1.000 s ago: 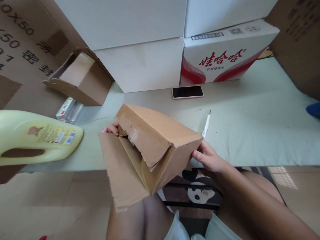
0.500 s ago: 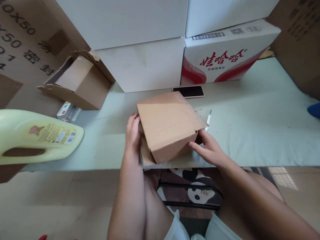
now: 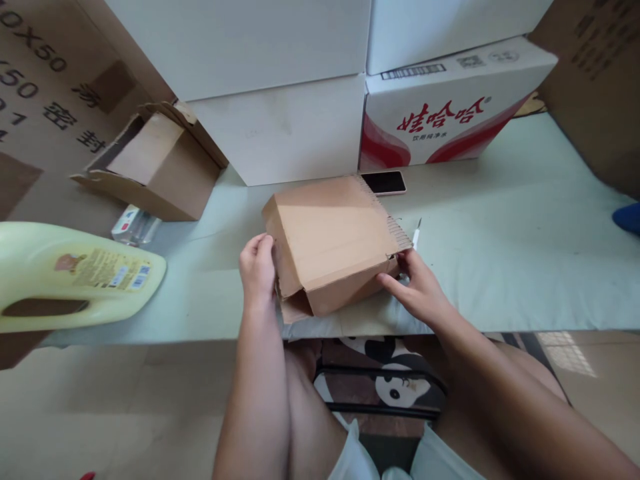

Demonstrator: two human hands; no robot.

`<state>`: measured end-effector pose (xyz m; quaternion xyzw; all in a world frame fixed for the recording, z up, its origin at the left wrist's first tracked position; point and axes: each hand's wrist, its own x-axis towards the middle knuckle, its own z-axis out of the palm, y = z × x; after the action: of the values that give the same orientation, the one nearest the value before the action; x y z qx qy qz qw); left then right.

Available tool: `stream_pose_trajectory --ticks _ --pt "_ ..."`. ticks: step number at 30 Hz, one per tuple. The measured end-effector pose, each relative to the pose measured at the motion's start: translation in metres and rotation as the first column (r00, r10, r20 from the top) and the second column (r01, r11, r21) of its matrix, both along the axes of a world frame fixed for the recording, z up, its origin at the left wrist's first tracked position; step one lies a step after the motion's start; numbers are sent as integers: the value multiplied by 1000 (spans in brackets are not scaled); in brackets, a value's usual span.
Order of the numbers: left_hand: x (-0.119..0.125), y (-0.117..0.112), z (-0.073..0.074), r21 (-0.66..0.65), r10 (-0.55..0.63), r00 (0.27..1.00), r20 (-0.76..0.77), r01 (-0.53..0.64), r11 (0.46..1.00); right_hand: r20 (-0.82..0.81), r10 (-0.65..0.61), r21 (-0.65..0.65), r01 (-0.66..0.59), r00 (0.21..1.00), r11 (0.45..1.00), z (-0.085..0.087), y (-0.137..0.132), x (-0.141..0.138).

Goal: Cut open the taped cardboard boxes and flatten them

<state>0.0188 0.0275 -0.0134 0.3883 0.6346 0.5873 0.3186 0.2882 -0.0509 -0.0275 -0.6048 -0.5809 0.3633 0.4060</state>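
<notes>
A brown cardboard box (image 3: 340, 233) sits at the front of the table, its right edge torn and showing corrugation. My left hand (image 3: 258, 268) pinches a flap on the box's left side, which stands out with a gap at the near corner. At the near right corner, my right hand (image 3: 413, 283) grips the box, thumb on the front face and fingers partly hidden behind the torn edge. Just beyond that hand lies a slim white tool with a thin dark tip (image 3: 417, 233), partly covered by the box.
A phone (image 3: 385, 183) lies behind the box, before stacked white cartons (image 3: 280, 133) and a red-and-white carton (image 3: 450, 130). To the left are an open cardboard box (image 3: 175, 167), a clear small pack (image 3: 134, 225) and a yellow jug (image 3: 100, 280). Something blue (image 3: 627, 219) is far right.
The box has tilted and shifted slightly left and away, covering part of the phone. Its left flap has swung outward with my left hand, widening the gap at the near corner.
</notes>
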Motion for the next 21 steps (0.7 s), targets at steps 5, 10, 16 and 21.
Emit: stream_pose_trajectory --ticks 5,10,16,21 --pt "5 -5 11 -9 81 997 -7 -81 997 87 -35 -31 38 996 999 5 0 -1" --pt "12 -10 22 21 19 998 62 -21 1000 88 -28 -62 34 996 998 7 0 -1" --pt "15 -12 34 70 17 1000 4 -17 997 73 -32 -58 36 997 998 4 0 0" --pt "11 -11 31 96 -3 1000 -1 4 995 76 -18 -80 24 997 997 4 -1 -1"
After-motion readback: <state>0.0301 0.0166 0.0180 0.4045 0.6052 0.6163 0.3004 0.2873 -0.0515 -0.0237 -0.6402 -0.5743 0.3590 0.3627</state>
